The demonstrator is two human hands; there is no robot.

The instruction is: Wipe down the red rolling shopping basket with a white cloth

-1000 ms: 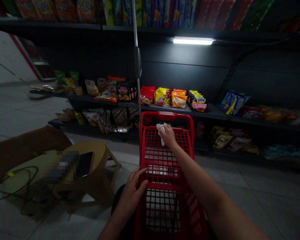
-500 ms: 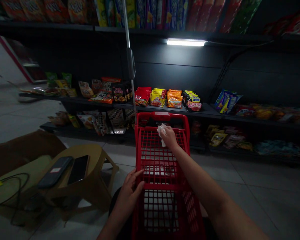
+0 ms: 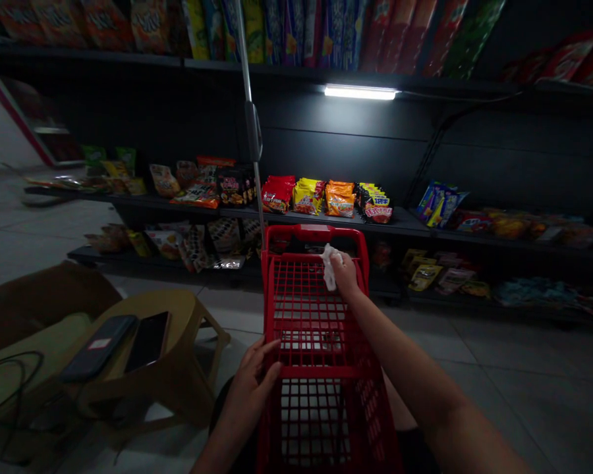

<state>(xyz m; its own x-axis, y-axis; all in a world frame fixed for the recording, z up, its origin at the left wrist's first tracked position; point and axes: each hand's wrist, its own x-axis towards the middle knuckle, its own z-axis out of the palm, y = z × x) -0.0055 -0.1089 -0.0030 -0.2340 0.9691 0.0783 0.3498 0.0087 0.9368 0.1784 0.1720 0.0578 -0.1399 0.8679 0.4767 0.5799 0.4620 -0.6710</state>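
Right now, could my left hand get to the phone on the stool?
Probably yes. The left hand rests on the side of the red cart, and the phone lies on the stool on that same side. Only open space seems to separate them, though it may take a lean.

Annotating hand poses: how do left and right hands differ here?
The right hand holds a white cloth at the far end of the red basket; the left hand holds nothing visible and lies open at the near side. The right hand reaches farther forward than the left. Both are bare and at the basket.
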